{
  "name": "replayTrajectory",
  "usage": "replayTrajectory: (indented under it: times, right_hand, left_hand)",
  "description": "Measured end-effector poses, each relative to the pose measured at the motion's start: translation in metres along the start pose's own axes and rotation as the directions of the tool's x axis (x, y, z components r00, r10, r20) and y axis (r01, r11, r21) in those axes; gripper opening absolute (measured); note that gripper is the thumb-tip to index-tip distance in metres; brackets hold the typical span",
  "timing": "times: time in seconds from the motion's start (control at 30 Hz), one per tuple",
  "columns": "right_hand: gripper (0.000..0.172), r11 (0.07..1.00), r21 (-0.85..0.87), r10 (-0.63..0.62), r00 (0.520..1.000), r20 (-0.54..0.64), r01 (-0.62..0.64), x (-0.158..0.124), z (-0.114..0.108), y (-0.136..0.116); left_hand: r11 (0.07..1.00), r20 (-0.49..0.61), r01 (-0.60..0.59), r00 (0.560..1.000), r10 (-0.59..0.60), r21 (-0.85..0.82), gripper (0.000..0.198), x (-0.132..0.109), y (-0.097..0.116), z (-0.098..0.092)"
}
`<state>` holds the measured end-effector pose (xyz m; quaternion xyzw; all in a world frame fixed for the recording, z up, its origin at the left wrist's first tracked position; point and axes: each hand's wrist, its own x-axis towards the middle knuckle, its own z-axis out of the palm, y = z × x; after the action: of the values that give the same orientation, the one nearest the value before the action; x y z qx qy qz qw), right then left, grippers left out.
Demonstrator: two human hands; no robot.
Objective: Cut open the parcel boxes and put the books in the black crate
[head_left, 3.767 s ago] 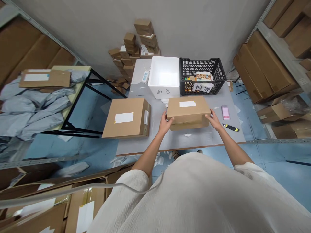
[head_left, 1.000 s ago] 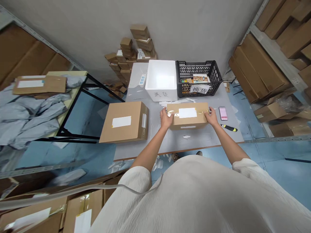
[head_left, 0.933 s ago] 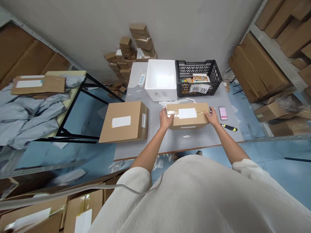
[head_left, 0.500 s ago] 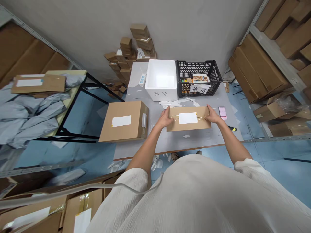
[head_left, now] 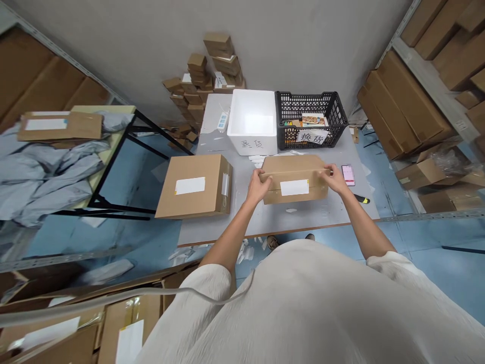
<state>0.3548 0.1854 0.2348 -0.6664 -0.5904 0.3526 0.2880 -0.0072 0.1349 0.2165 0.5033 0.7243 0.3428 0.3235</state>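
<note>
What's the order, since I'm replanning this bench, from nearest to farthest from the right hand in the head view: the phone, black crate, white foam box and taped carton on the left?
From the right hand:
1. Phone, just to its right on the table.
2. Black crate, ahead by the wall.
3. White foam box, ahead and left, beside the crate.
4. Taped carton, far left on the table.

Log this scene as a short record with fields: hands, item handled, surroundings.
Left hand: on the left end of the box
Right hand: on the right end of the box
Item handled: cardboard box, white label, on grey table
Left of it: second cardboard box, labelled and taped
Behind it: white foam box, black plastic crate
Right of it: phone, utility knife
</note>
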Motion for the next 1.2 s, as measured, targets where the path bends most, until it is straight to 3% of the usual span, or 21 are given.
replayTrajectory:
  times: [0.17, 0.43, 0.67, 0.8, 0.97, 1.07, 1.2]
  right_hand:
    - [0.039, 0.996, -0.047, 0.08, 0.996, -0.026, -0.081, -0.015, 0.014, 0.026]
    - [0.021, 0.978, -0.114, 0.173, 0.984, -0.036, -0.176, -0.031, 0.031, 0.067]
    - [0.009, 0.954, -0.203, 0.231, 0.972, 0.037, -0.219, -0.034, 0.038, 0.091]
    - [0.021, 0.966, -0.142, 0.219, 0.976, -0.008, -0.218, -0.032, 0.04, 0.097]
    - [0.056, 0.979, -0.055, 0.196, 0.98, 0.013, -0.195, -0.025, 0.044, 0.098]
    - [0.065, 0.985, -0.023, 0.171, 0.984, 0.045, -0.171, -0.024, 0.045, 0.099]
    - [0.069, 0.985, 0.021, 0.169, 0.984, 0.049, -0.17, -0.026, 0.044, 0.098]
  left_hand:
    - [0.996, 0.054, 0.084, 0.995, -0.086, 0.025, 0.023, -0.018, -0.019, 0.018]
    - [0.991, 0.145, 0.083, 0.985, -0.097, 0.101, 0.013, -0.04, -0.053, 0.037]
    - [0.947, 0.205, 0.138, 0.957, -0.203, 0.29, 0.031, -0.047, -0.06, 0.046]
    - [0.931, 0.185, -0.042, 0.982, -0.027, 0.362, 0.048, -0.048, -0.049, 0.051]
    - [0.869, 0.313, -0.28, 0.937, 0.155, 0.407, 0.062, -0.048, -0.02, 0.067]
    - [0.835, 0.379, -0.294, 0.919, 0.112, 0.465, 0.069, -0.046, -0.004, 0.077]
    - [0.823, 0.428, -0.187, 0.901, -0.074, 0.536, 0.092, -0.044, 0.005, 0.086]
